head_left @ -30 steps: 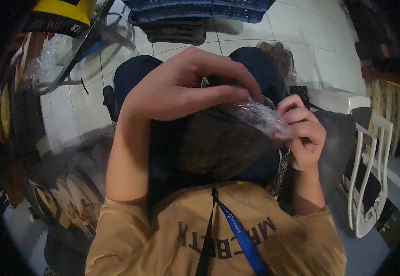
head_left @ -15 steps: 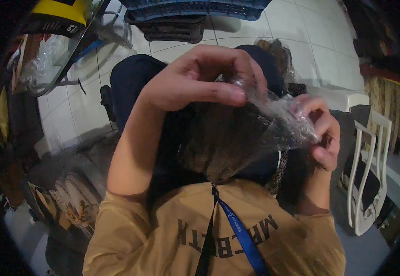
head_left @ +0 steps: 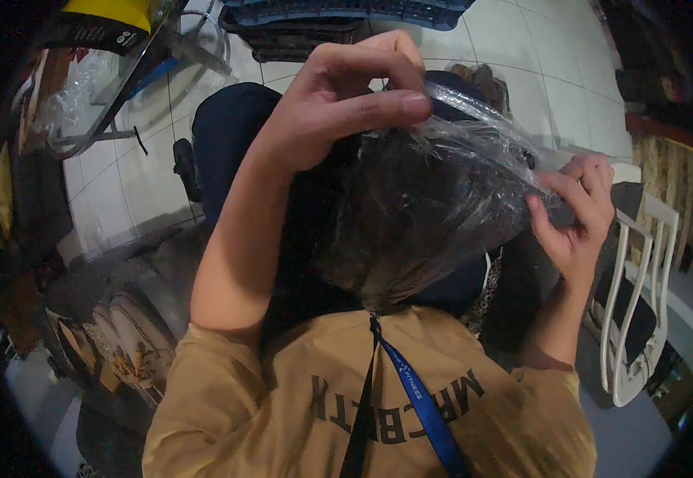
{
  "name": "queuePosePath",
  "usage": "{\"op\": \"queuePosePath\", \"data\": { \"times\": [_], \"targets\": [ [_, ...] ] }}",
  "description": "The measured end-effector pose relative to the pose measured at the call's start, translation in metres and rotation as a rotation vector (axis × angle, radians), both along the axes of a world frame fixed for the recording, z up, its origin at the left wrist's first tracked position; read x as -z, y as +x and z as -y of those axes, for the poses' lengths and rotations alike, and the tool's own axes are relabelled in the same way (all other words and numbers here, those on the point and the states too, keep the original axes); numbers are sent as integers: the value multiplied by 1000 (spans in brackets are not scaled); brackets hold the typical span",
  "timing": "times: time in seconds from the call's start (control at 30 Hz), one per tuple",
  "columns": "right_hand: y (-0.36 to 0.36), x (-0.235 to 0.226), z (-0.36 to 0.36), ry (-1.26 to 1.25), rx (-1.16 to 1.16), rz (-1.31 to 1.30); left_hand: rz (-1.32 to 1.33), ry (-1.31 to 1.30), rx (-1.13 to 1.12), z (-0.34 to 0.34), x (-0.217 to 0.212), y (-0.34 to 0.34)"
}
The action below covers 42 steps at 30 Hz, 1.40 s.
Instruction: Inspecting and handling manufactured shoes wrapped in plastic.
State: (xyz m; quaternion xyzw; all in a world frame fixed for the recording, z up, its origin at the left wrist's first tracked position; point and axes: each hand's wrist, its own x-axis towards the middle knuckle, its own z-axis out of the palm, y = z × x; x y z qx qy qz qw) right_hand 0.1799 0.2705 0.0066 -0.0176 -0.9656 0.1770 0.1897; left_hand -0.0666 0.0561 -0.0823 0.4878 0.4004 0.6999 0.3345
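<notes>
A clear, crinkled plastic bag [head_left: 450,191] is stretched between my hands above my lap, its mouth spread at the top. My left hand [head_left: 354,88] pinches the far left part of the rim between thumb and fingers. On the other side, my right hand [head_left: 577,207] grips the right part of the rim, with thumb and forefinger pressed on the film. Dark trousers show through the bag. Its lower end narrows toward my tan shirt [head_left: 298,390], near the blue lanyard [head_left: 418,398].
A blue crate [head_left: 346,12] and a black crate [head_left: 290,40] stand on the white tiled floor [head_left: 577,103] ahead. To the right is a white plastic frame [head_left: 637,311]. Shoes [head_left: 131,342] lie at the left. A yellow and black package [head_left: 103,24] sits far left.
My hands have moved apart, the left one upward and the right one to the right. The bag, bunched between them before, is now spread wider with its rim drawn out.
</notes>
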Motion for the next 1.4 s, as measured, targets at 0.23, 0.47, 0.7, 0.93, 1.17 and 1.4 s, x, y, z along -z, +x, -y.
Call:
{"op": "queuePosePath", "data": {
  "times": [0.23,0.47,0.7,0.93,1.17,1.4],
  "targets": [
    [1,-14,-11,-204,6,170,94,-535,-115,18,-11,14],
    [-41,-14,-4,-657,-442,260,-55,-740,81,23,5,16],
    [-66,8,22,-336,-465,485,-35,-503,-21,21,26,15],
    [-47,5,9,-415,-543,592,-89,-660,-5,25,6,18],
    [-36,3,26,-372,-514,622,-138,-517,-55,13,19,29],
    [-48,-2,47,-257,-433,690,-577,-283,-367,8,64,31]
  ]
}}
